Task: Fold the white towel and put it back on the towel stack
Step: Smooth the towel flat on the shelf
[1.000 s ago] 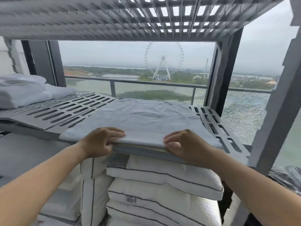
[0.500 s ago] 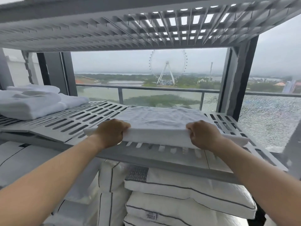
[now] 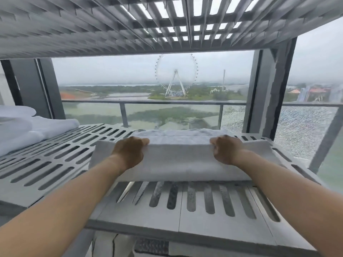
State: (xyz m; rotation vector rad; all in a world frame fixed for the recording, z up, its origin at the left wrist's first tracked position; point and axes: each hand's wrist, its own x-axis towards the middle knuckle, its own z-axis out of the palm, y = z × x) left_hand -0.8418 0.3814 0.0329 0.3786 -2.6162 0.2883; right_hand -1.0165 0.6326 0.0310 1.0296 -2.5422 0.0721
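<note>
You are clenching your left grip (image 3: 130, 153) and right grip (image 3: 225, 153) on the folded white towel (image 3: 178, 162), which is lying at the middle of the slotted shelf (image 3: 139, 217), the towel stack (image 3: 27, 130) sitting at its left end.

At nine o'clock the towel stack (image 3: 27, 127) is cut off by the left edge. Fingers of left hand (image 3: 130, 154) and right hand (image 3: 225, 152) curl out of sight into the white towel (image 3: 178, 160).

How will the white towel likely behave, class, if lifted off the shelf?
Probably floppy: the towel bulges where the left hand and right hand grip its fold. Likely light, being thick yet fluffy. Its nap should drag on the slotted shelf.
</note>
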